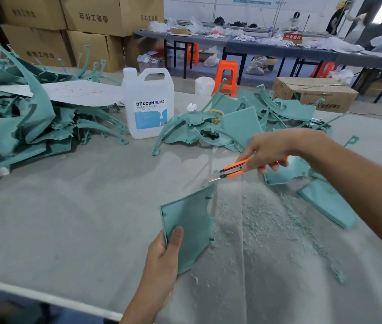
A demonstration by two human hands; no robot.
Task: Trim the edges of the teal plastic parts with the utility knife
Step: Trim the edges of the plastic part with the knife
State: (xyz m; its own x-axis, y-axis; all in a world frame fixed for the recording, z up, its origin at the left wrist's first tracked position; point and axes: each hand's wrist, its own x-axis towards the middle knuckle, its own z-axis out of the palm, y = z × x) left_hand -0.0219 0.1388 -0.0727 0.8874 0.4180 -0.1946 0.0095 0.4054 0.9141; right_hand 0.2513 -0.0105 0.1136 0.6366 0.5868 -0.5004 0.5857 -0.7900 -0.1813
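Hands of a person trimming plastic at a grey, cloth-covered tabletop [80,206], seen from a head camera looking down. The left hand [164,251] grips the lower left corner of a flat teal panel [190,220], thumb pressed across its near face and the other fingers hidden behind it. The panel is held tilted up off the tabletop with its upper right edge turned toward the other hand, probably so that edge is free for the blade.

The right hand [267,148] has its fingers curled round the handle of an orange utility knife [232,170], blade slid out and pointing down and to the left. The blade tip sits just beside the panel's top corner; whether it touches the plastic cannot be told.

The panel hangs beside a spread of pale teal shavings [267,218], which suggests the cutting is kept over this one patch so the waste falls in one place. More flat teal panels [328,204] lie near the right forearm at the edge of the shavings; whether they are trimmed or waiting cannot be told.

Farther back, a tangled heap of teal parts [232,122] sits in the middle. A larger heap [21,118] fills the left side, with a white sheet [68,92] lying on it. Both are well apart from the cutting spot. A white plastic jug [149,106] labelled DEXCON stands upright between the heaps. Cardboard boxes [91,17] are stacked behind, and an orange stool [226,76] stands beyond the tabletop.
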